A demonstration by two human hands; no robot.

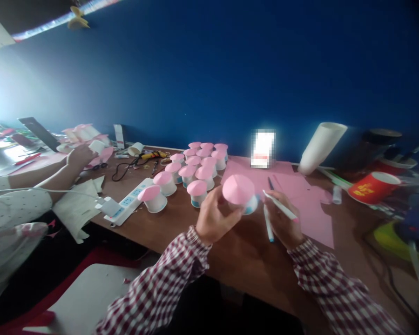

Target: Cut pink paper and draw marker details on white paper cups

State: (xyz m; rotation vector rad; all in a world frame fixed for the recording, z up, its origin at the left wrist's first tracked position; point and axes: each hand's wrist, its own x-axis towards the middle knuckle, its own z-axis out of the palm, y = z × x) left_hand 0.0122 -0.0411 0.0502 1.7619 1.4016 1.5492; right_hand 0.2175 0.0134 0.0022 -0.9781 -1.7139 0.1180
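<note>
**Q:** What fills the frame?
**A:** A brown counter [181, 223] stretches beneath both hands. A pink paper sheet [310, 204] lies flat on it just beyond the right hand [282, 228].

**Q:** And past the left hand [214, 216]?
**A:** A cluster of capped cups [195, 165] stands beyond it, and a white power strip [127, 202] lies farther to its left. Well off to that side, a co-worker's hand [78, 156] grips a white cup [97, 146].

**Q:** What do the person's own hands hold?
**A:** The left hand is clenched round a pink-topped cup [239, 190], held off the counter between the two hands and tilted toward the camera. The right hand grasps a white pen [281, 207], one end just beside that cup. A blue-tipped pen [268, 223] sits in the same grip and points down.
</note>
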